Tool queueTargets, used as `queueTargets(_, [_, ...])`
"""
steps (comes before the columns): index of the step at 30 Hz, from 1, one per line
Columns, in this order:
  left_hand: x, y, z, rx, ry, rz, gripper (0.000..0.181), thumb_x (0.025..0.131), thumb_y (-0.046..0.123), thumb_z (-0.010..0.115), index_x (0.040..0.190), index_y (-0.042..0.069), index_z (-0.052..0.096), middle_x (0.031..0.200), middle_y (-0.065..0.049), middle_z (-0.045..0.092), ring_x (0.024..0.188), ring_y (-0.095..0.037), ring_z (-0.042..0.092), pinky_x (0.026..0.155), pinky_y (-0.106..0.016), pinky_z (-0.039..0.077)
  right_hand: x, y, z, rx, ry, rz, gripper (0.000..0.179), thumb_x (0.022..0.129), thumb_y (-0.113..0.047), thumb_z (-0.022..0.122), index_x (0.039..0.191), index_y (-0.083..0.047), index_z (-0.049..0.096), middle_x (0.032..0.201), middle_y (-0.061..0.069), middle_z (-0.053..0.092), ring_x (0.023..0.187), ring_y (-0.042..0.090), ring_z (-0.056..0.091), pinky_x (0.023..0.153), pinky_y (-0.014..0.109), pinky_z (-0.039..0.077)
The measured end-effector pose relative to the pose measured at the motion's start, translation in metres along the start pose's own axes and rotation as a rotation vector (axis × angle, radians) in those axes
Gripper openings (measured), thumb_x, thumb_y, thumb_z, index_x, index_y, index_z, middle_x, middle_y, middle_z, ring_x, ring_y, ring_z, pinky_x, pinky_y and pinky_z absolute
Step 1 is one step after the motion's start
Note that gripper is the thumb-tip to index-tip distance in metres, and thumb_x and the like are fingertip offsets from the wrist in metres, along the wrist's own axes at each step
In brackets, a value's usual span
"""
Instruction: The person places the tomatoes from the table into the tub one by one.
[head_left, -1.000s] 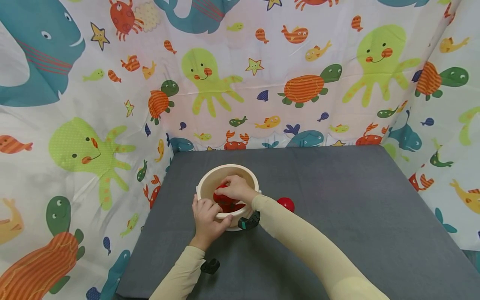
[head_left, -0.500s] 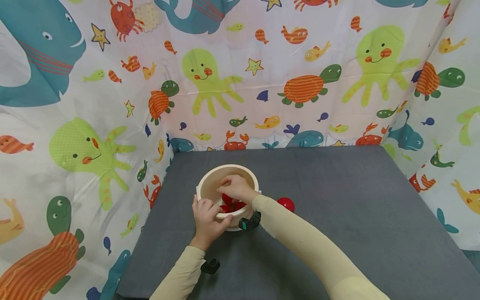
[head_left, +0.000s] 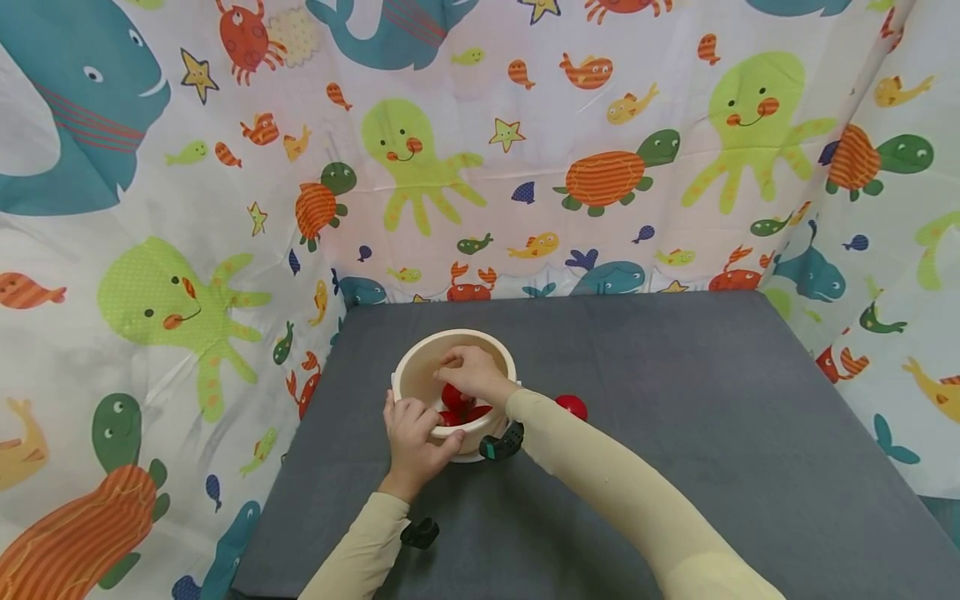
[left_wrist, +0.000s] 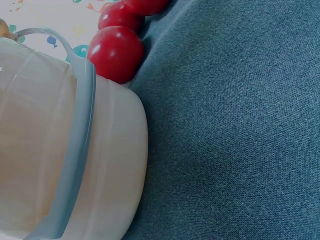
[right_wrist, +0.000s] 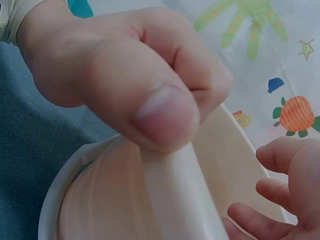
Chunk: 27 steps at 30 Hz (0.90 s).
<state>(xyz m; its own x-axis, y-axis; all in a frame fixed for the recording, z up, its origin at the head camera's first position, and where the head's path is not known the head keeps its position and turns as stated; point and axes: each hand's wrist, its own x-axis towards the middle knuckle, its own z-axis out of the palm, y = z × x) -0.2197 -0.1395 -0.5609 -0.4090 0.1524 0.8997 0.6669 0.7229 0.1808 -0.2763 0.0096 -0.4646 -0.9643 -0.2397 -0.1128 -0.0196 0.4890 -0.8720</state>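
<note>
A cream bucket (head_left: 455, 334) stands on the grey surface. My left hand (head_left: 416, 442) grips its near left rim; in the right wrist view that hand's thumb (right_wrist: 167, 120) presses on the outside of the rim. My right hand (head_left: 474, 372) reaches inside the bucket with fingers loosely bent and nothing seen between them. The right wrist view shows these fingers (right_wrist: 272, 187) spread apart over the opening. Below the right hand, several glossy red balls (head_left: 455, 397) lie in the bucket, partly hidden by the hand and the near wall.
Another red ball (head_left: 572, 407) lies to the right of the bucket, partly behind the right sleeve. In the left wrist view several red balls (left_wrist: 116, 54) rest beyond the bucket, whose grey-looking handle (left_wrist: 82, 135) hangs down its side. A sea-animal curtain (head_left: 525, 167) rises behind.
The right hand has let go of a red ball inside the bucket; the ball now rests lower among the others. The left hand keeps its place on the rim.
</note>
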Motion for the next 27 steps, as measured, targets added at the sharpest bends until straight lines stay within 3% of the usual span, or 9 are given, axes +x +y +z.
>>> queueTargets(5, [0.000,0.001,0.000,-0.001,0.006,-0.008,0.055,0.096,0.057,0.051,0.065,0.012,0.056,0.069,-0.008,0.054,0.078,-0.030,0.053,0.094,-0.085,0.033,-0.001,-0.004,-0.012,0.019,-0.004,-0.020,0.040,0.094,-0.028,0.069,0.129,-0.009,0.066,0.125,0.013,0.069,0.094,0.021,0.067,0.075,0.041,0.064])
queueTargets(10, [0.000,0.000,0.000,-0.013,-0.007,-0.030,0.051,0.093,0.055,0.055,0.066,0.012,0.057,0.070,-0.007,0.055,0.080,-0.030,0.053,0.095,-0.085,0.032,-0.003,-0.014,-0.044,0.022,0.027,-0.064,0.039,0.095,-0.027,0.068,0.130,-0.009,0.065,0.126,0.015,0.069,0.087,0.027,0.071,0.077,0.043,0.063])
queueTargets(15, [0.000,0.001,0.000,-0.031,-0.021,-0.051,0.051,0.093,0.057,0.056,0.066,0.013,0.057,0.072,-0.006,0.055,0.082,-0.029,0.053,0.098,-0.085,0.030,-0.011,-0.018,-0.090,0.012,0.089,-0.070,0.040,0.097,-0.029,0.066,0.132,-0.010,0.064,0.130,0.016,0.067,0.101,0.029,0.072,0.082,0.042,0.063])
queueTargets(22, [0.001,0.003,0.000,-0.034,0.007,-0.043,0.054,0.094,0.057,0.053,0.066,0.012,0.057,0.071,-0.008,0.056,0.081,-0.030,0.053,0.099,-0.083,0.030,-0.021,-0.001,-0.149,-0.050,0.169,-0.016,0.039,0.100,-0.030,0.062,0.134,-0.011,0.061,0.131,0.018,0.066,0.101,0.031,0.071,0.083,0.042,0.063])
queueTargets(27, [0.002,0.004,0.000,-0.038,0.004,-0.048,0.054,0.094,0.058,0.053,0.066,0.013,0.058,0.071,-0.007,0.056,0.081,-0.030,0.053,0.098,-0.084,0.030,-0.030,0.020,-0.185,-0.029,0.212,-0.005,0.041,0.101,-0.030,0.060,0.136,-0.008,0.059,0.130,0.020,0.065,0.112,0.033,0.066,0.086,0.046,0.062])
